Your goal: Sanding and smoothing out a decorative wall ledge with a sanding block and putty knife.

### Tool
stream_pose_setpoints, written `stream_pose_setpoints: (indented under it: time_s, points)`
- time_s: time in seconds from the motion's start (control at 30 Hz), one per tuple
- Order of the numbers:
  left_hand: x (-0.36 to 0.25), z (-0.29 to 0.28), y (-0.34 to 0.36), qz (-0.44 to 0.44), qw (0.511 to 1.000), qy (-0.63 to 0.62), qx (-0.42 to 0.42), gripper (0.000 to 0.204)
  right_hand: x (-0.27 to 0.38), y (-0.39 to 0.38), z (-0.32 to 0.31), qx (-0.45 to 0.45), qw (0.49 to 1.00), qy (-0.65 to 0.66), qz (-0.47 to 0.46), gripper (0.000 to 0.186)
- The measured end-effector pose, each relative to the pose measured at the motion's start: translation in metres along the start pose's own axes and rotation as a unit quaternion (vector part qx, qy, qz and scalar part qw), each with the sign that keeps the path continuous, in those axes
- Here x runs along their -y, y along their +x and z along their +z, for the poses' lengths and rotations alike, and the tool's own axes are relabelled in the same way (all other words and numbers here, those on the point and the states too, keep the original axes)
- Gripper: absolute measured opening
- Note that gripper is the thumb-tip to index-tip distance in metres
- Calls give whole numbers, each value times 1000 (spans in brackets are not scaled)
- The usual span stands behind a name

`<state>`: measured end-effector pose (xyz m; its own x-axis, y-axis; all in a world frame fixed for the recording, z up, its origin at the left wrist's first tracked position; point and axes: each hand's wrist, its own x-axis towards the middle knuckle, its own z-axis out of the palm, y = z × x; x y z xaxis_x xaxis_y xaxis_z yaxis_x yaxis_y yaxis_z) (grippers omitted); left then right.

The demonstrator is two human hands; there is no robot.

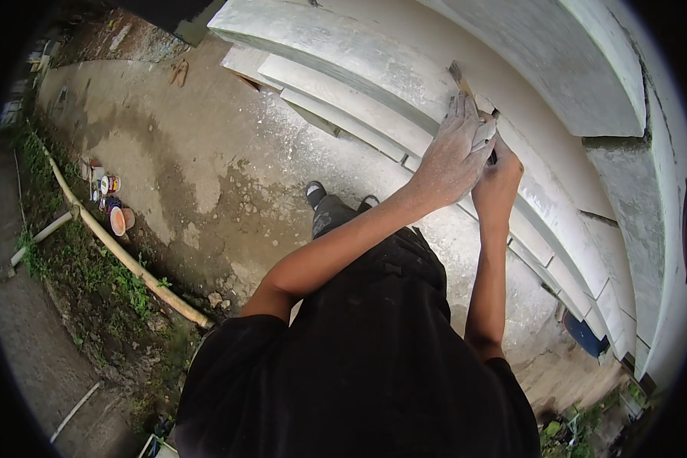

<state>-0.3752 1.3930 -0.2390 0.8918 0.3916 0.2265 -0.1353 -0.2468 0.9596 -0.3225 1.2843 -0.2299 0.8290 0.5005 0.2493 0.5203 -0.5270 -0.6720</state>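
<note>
Flat tool | tip forward, slightly left | long axis slanting

Right of upper centre, the white-dusted left hand overlaps the right hand. A thin tool juts past the fingers over a pale ledge; which hand grips it is hidden. The ledge curves from upper centre toward the lower right, near a blue container. Sandals lie upper left, tubs and a pole at left. A black shirt fills lower centre.
</note>
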Motion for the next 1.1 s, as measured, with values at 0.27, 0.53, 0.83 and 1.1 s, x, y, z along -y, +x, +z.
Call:
stream_pose_setpoints:
  time_s: [0.27,0.53,0.83,1.1]
  points:
    - [-2,-2,-3,-28,999,43,-4,53,14,3,-11,-2,999,31,8,35]
    - [5,5,-5,-36,997,63,-4,56,-2,2,-18,9,999,41,-20,37]
    - [-3,-9,-6,-39,997,60,-4,69,3,6,-25,45,998,46,-11,40]
    - [9,-12,-3,-72,995,74,8,76,18,17,-13,60,998,10,29,41]
